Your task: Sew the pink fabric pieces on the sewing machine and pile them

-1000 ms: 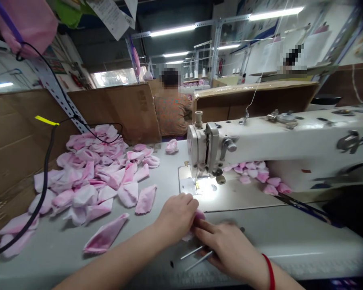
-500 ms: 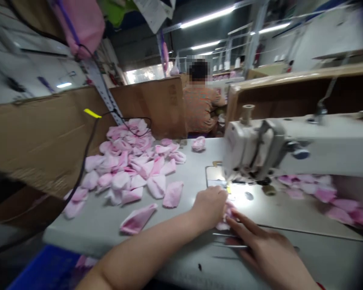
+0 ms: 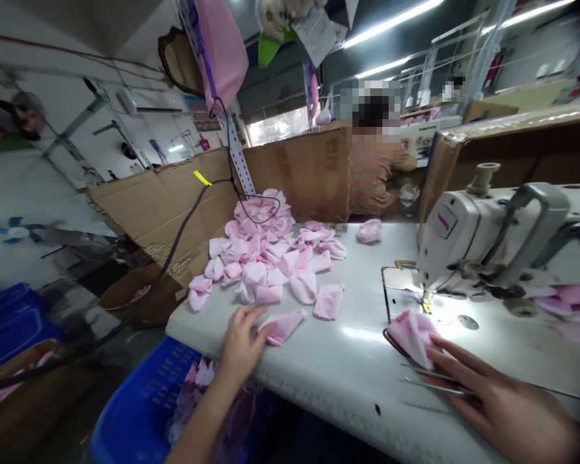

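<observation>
My left hand (image 3: 241,338) is at the table's front left, thumb and fingers closed on the left end of a pink fabric piece (image 3: 284,327). My right hand (image 3: 497,399) lies at the front of the sewing machine (image 3: 452,225), its fingertips on another folded pink fabric piece (image 3: 410,332). Slim metal tweezers (image 3: 437,379) stick out from under the right fingers, their two points toward the left. That second piece sits just in front of the lit presser foot (image 3: 426,303). To the left spreads a heap of pink pieces (image 3: 265,251).
Cardboard panels (image 3: 299,171) edge the table's back and left. A black cable (image 3: 174,248) hangs at the left. Below stands a blue basket (image 3: 125,412) with fabric inside. More pink pieces (image 3: 570,306) lie behind the machine arm. A co-worker (image 3: 374,167) sits beyond.
My left hand has left the presser foot area and moved left to a loose pink piece. The piece under my right fingers now shows more fully. The view has turned left.
</observation>
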Demonstrator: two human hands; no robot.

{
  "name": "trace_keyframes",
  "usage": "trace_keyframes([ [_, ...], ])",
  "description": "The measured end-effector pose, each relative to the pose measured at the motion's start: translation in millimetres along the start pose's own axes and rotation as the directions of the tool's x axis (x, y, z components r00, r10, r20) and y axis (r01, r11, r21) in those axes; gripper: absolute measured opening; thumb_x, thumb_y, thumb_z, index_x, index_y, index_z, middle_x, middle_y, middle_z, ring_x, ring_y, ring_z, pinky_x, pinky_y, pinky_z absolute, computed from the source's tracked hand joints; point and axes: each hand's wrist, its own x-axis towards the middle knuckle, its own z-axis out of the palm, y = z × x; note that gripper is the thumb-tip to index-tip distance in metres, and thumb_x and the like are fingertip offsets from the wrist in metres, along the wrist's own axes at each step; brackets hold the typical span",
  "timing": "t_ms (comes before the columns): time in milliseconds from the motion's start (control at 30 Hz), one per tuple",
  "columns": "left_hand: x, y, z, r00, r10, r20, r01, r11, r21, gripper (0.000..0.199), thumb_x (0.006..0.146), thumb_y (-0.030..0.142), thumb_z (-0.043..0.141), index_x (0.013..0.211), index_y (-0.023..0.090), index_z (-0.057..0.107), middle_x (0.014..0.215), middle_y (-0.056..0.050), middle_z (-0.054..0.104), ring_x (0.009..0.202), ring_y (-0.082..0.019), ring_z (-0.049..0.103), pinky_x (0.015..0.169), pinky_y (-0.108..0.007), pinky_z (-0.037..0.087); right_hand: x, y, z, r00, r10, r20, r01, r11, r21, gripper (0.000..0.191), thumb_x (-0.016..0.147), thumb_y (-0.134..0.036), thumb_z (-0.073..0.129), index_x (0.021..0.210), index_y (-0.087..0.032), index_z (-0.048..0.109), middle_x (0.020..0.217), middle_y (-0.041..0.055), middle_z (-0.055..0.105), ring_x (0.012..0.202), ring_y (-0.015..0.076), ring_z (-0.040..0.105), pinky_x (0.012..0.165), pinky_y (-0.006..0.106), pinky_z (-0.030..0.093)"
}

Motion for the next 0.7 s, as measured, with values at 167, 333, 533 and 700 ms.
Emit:
trace_keyframes([
  [167, -4, 25, 23.4, 0.991, 0.124, 0.043, -0.122, 0.991, -0.048, 0.02, 0.07, 0.005, 0.048, 0.081, 0.017, 0.061, 0.085, -0.006, 0.045, 0.083, -0.02, 0.043, 0.074, -0.034, 0.041, 7, -2, -9, 0.997, -0.077, 0.02, 0.078, 0.995, -0.059, 0.033, 0.079, -0.033, 0.036, 0.106, -0.027, 0.055, 0.113, -0.0007, 0.053, 0.055, 0.0141, 0.06, 0.035, 0.025, 0.046],
  [333, 16, 49, 37.0, 0.948, 0.298, 0.113, -0.277, 0.946, -0.17, 0.034, 0.062, -0.006, 0.042, 0.067, 0.021, 0.063, 0.101, -0.003, 0.044, 0.099, -0.019, 0.039, 0.084, -0.033, 0.037, 13, -6, -18, 0.996, -0.049, 0.069, 0.054, 0.996, -0.069, 0.031, 0.08, -0.027, 0.037, 0.105, -0.028, 0.055, 0.114, -0.0007, 0.052, 0.061, 0.0148, 0.061, 0.042, 0.026, 0.049],
  [533, 21, 55, 32.8, 0.931, 0.296, 0.214, -0.251, 0.944, -0.213, 0.032, 0.071, 0.005, 0.042, 0.094, 0.02, 0.057, 0.103, -0.005, 0.047, 0.099, -0.018, 0.043, 0.086, -0.035, 0.037, 14, -7, -20, 0.992, -0.021, 0.121, 0.025, 0.999, -0.033, 0.033, 0.079, -0.025, 0.036, 0.107, -0.026, 0.053, 0.116, 0.0019, 0.05, 0.065, 0.0157, 0.061, 0.049, 0.028, 0.05],
  [700, 5, 56, 38.8, 0.961, 0.236, 0.142, -0.206, 0.958, -0.201, 0.031, 0.075, 0.005, 0.039, 0.098, 0.02, 0.054, 0.094, -0.004, 0.054, 0.09, -0.018, 0.049, 0.081, -0.036, 0.04, 13, -8, -18, 0.996, -0.008, 0.091, 0.01, 1.0, -0.027, 0.031, 0.079, -0.025, 0.036, 0.105, -0.027, 0.054, 0.116, 0.0012, 0.051, 0.065, 0.0153, 0.061, 0.049, 0.027, 0.049],
])
